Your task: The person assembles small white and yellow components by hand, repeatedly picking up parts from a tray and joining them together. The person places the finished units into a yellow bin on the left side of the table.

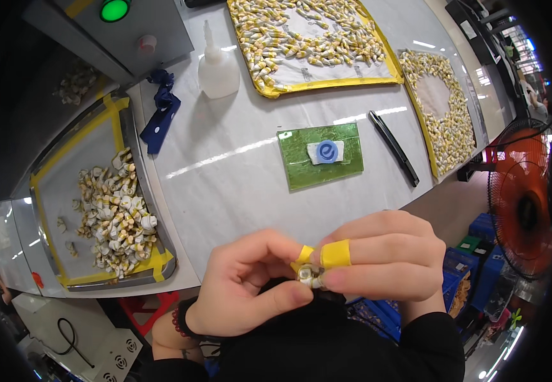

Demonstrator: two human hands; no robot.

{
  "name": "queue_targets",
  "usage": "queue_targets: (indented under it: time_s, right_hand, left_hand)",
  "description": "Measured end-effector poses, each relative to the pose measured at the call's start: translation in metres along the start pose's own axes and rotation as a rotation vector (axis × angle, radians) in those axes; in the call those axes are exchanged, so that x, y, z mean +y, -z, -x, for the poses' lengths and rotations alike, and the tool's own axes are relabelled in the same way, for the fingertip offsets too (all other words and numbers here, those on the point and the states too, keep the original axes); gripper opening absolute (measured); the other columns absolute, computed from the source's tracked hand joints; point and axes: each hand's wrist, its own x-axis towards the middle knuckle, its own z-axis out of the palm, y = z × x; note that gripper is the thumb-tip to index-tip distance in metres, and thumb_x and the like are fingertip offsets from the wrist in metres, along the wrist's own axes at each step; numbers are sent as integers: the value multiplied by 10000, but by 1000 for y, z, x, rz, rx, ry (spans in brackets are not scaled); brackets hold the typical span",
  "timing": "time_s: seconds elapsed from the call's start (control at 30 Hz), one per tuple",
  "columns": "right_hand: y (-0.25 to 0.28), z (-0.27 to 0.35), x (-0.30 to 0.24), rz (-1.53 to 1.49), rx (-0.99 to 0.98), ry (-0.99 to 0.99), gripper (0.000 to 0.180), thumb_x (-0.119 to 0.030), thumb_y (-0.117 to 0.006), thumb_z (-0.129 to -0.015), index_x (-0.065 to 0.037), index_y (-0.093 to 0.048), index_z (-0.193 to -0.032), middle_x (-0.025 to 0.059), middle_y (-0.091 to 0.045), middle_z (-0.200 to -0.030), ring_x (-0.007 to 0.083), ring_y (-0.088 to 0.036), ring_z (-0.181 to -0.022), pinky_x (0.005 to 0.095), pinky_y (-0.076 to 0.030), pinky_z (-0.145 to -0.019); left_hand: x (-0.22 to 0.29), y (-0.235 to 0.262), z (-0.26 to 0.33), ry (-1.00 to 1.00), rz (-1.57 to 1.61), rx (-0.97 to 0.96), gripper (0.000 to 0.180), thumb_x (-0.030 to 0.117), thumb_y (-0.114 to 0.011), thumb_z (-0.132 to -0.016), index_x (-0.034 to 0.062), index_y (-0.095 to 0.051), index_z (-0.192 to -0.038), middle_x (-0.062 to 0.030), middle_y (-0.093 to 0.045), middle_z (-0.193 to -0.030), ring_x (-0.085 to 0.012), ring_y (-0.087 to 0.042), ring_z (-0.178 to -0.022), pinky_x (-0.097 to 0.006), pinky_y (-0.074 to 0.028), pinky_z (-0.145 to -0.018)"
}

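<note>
both hands meet just off the near edge of the pale grey worktable, over the person's dark lap. the left hand and the right hand pinch one small white-and-metal part between thumbs and forefingers, closed tight on it; yellow tape wraps two fingertips.

the middle of the table ahead of the hands is open surface. lying on it are a green rectangular pad with a white patch bearing a blue round mark and, to its right, a slim black tool set at a slant. to the left, a yellow-taped metal tray holds a heap of like small parts. further off sit two yellow-edged mats covered in parts, a clear squeeze bottle and a dark blue dotted cloth. a red floor fan stands beyond the right edge.
</note>
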Motion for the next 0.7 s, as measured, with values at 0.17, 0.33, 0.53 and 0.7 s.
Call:
queue_targets:
  time_s: [0.17,0.33,0.53,0.7]
  right_hand:
    - [-3,2,-3,-22,15,54,171,12,-661,-667,56,-655,-832,155,-635,-866,253,-639,-725,292,-533,-619]
    - [1,2,-3,17,-21,136,154,19,-659,-683,59,-642,-831,165,-625,-865,246,-634,-732,294,-530,-616]
    - [46,1,-7,282,54,-97,163,-192,-655,-792,-44,-658,-857,101,-652,-830,260,-626,-789,341,-479,-734]
    - [169,20,58,934,68,-700,199,-51,-631,-760,-6,-626,-954,105,-661,-938,214,-620,-864,320,-459,-786]
  left_hand:
    - [-4,6,2,-142,-121,-24,295,-51,-705,-753,-52,-570,-1015,-100,-622,-947,-139,-608,-881,-266,-490,-808]
    - [2,8,-4,-148,-206,-105,275,-66,-725,-722,-59,-596,-965,-110,-637,-910,-146,-616,-853,-272,-493,-787]
    - [-3,12,5,-133,-179,124,334,-14,-760,-694,-55,-557,-956,-129,-628,-873,-187,-633,-811,-350,-518,-805]
    - [-8,22,13,-176,-6,238,446,118,-795,-695,-55,-506,-987,-130,-616,-820,-199,-645,-774,-413,-544,-776]
